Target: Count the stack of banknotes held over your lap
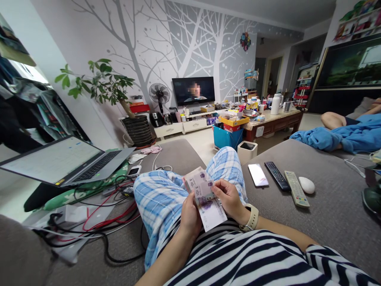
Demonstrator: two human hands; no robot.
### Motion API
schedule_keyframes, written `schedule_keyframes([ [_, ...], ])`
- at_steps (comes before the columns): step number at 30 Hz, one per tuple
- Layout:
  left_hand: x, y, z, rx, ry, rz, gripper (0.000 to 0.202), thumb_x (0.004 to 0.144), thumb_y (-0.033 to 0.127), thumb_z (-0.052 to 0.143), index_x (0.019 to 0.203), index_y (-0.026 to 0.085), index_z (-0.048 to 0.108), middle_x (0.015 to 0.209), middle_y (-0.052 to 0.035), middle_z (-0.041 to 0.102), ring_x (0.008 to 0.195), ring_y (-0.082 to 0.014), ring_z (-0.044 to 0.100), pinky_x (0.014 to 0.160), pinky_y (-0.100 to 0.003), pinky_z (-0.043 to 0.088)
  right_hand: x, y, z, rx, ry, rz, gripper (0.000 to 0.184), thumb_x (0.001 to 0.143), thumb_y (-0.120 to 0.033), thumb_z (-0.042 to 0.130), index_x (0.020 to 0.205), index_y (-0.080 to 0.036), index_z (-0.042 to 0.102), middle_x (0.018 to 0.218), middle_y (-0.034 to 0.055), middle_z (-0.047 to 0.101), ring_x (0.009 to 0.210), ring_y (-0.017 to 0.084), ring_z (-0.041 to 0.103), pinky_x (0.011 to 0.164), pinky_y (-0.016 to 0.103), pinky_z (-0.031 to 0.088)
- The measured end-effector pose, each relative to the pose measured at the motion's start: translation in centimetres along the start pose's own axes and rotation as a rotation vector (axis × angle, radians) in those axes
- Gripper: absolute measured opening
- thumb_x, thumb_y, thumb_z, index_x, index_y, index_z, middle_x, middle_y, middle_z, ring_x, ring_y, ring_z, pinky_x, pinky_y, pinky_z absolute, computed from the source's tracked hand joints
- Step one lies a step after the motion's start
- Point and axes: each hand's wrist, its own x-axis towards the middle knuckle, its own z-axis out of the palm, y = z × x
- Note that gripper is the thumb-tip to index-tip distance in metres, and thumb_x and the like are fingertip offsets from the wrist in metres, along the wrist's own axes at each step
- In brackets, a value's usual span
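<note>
Several purple-and-white banknotes marked with a 5 are fanned over my lap. My left hand is closed on their left edge, thumb on top. At their upper right, my right hand pinches the corner of a note between thumb and fingers. A watch with a pale band is on my right wrist. Beneath the notes are my legs in blue-and-white checked trousers.
On the sofa to my right lie a phone, a black remote, a beige remote and a white mouse. To my left are an open laptop and tangled cables. Another person's leg shows at far right.
</note>
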Motion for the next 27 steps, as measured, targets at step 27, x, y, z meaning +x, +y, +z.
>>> schedule_keyframes([
  [27, -1.0, 0.7, 0.8, 0.025, 0.01, 0.01, 0.03, 0.067, 0.016, 0.067, 0.097, 0.011, 0.067, 0.088, -0.0093, 0.075, 0.083, -0.0267, 0.071, 0.081, -0.039, 0.056, 0.9, 0.8, -0.2, 0.02, 0.098, 0.1, 0.027, 0.08, -0.043, 0.063, 0.07, -0.019, 0.054, 0.062, -0.0038, 0.049, 0.059, 0.012, 0.044, 0.056, 0.025, 0.038],
])
